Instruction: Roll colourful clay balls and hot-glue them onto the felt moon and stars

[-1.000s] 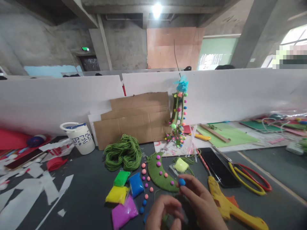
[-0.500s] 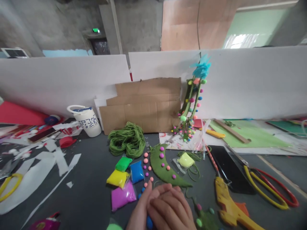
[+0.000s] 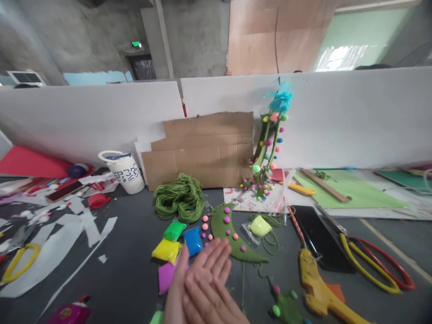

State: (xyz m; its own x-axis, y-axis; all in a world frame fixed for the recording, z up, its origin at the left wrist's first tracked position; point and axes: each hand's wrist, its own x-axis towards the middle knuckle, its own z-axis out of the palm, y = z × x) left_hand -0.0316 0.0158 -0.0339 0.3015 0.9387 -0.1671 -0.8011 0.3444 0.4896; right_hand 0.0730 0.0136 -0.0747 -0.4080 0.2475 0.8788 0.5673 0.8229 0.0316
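My left hand point(image 3: 204, 263) lies palm up at the bottom middle, thumb raised and fingers stretched out. Laid across its palm is my right hand point(image 3: 211, 299), flat, with its fingers together. Whatever sits between the palms is hidden now; a bit of blue clay showed there a moment earlier. Just beyond the fingertips is a green felt crescent point(image 3: 219, 229) dotted with pink and purple balls. Small clay balls point(image 3: 205, 226) line its left side, partly covered by my hands. Left of them lie a blue clay packet point(image 3: 193, 241), a yellow one point(image 3: 166, 250), a green one point(image 3: 174, 231) and a purple one point(image 3: 166, 276).
Green yarn point(image 3: 179, 198) lies before cardboard point(image 3: 199, 164). A decorated hanging point(image 3: 266, 148) stands against the white partition. To the right are a yellow glue gun point(image 3: 313, 283), a black phone point(image 3: 320, 238) and scissors point(image 3: 371, 265). Paper scraps point(image 3: 60, 243) and a white cup point(image 3: 126, 173) are at left.
My joined hands have shifted left, and the left fingers have straightened from a cupped pose. The blue clay between them has gone out of sight. More of the small green piece at lower right shows.
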